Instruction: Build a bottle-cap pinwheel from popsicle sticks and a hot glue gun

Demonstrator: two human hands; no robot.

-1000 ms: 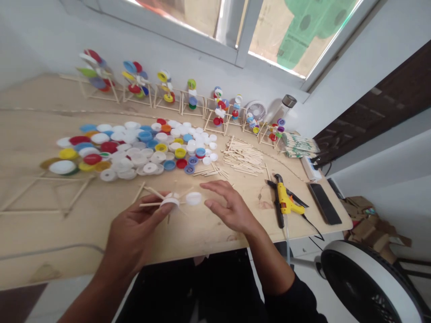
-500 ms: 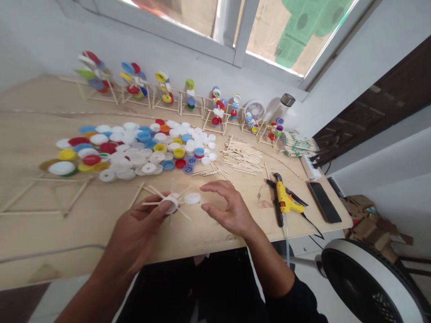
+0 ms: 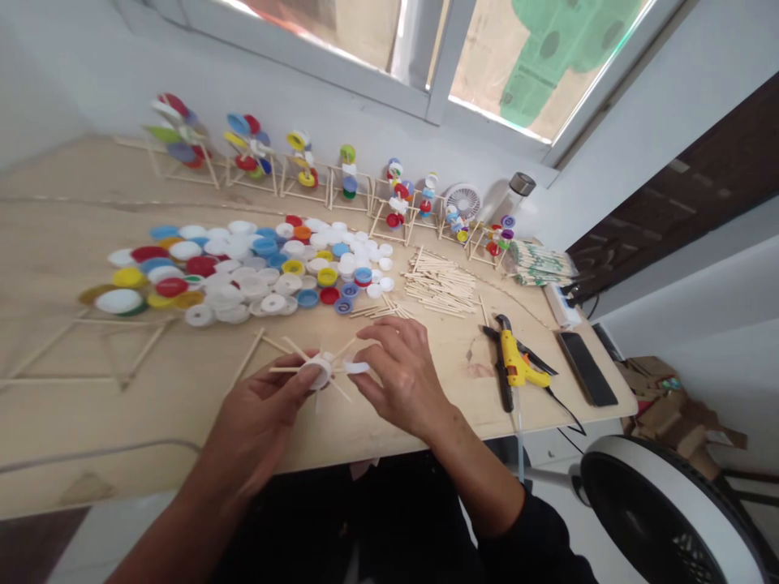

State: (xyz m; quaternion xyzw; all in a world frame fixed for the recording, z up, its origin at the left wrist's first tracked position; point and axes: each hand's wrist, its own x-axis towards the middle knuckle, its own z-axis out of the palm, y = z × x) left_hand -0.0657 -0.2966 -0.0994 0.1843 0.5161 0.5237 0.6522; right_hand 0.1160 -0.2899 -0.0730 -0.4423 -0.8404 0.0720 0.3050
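Observation:
My left hand (image 3: 259, 414) pinches a white bottle cap (image 3: 317, 371) that has several thin wooden sticks radiating from it like spokes, held just above the wooden table (image 3: 73, 422). My right hand (image 3: 398, 375) is closed in a pinch on a second white cap (image 3: 356, 367) fixed at the tip of one spoke, right beside the hub cap.
A spread of coloured bottle caps (image 3: 243, 272) lies behind, with a stick pile (image 3: 441, 282) to its right. A yellow glue gun (image 3: 517, 362) and a phone (image 3: 587, 367) lie at the right. Finished cap windmills (image 3: 249, 146) line the wall. A stick frame (image 3: 91, 349) lies left. A fan (image 3: 663, 511) stands below right.
My right hand moved left from hovering open and closed its fingers on the white cap at the spoke's tip. The left hand kept hold of the hub cap, tilting it slightly.

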